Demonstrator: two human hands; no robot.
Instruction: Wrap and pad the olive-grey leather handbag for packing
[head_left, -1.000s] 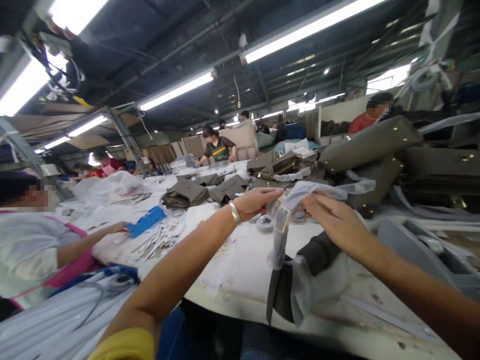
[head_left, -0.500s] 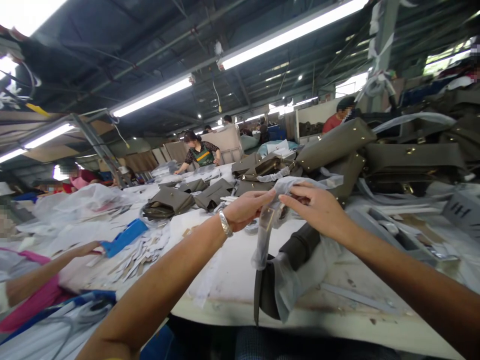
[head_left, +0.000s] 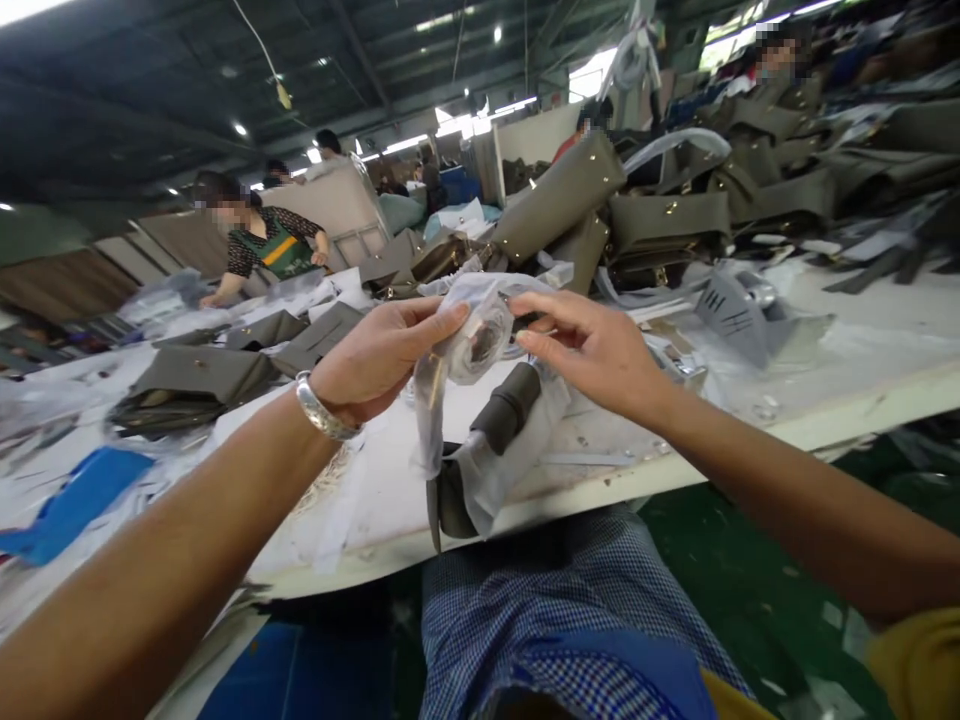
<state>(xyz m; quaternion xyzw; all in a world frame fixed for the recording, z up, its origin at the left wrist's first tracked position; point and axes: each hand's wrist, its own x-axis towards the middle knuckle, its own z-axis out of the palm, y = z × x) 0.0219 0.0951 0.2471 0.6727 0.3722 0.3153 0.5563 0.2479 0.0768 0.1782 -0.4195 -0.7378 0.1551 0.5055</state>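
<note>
Strip of translucent wrapping [head_left: 428,420] raised in bare hands above a white worktable [head_left: 874,355]

At far left a blue plastic holder [head_left: 82,500] lies on the table, partly behind the person's forearm. Folded olive bags [head_left: 193,382] are stacked beyond it, with others to their right. Behind these, a co-worker [head_left: 289,250] in a dark spotted top and striped green apron leans over the work surface, one arm reaching down to it.

A silver bracelet [head_left: 327,406] circles the person's left wrist. The left hand [head_left: 390,350] is closed on the strip, thumb pressed on top. From there the strip arches over to the right, while one end hangs down on the left, toward a dark olive piece [head_left: 510,408]. This piece lies at the near table edge, partly covered by pale film [head_left: 491,480], its lower flap sticking out past the edge. Blue-checked cloth [head_left: 555,590] covers the lap below.

The right hand [head_left: 596,350] has its fingers and thumb curled close together at the right side of the arch; whether they grip it cannot be told.

Beyond, olive bags with gold-coloured studs [head_left: 559,195] lie heaped. Farther right, a slotted grey box [head_left: 739,315] stands on the table.
</note>
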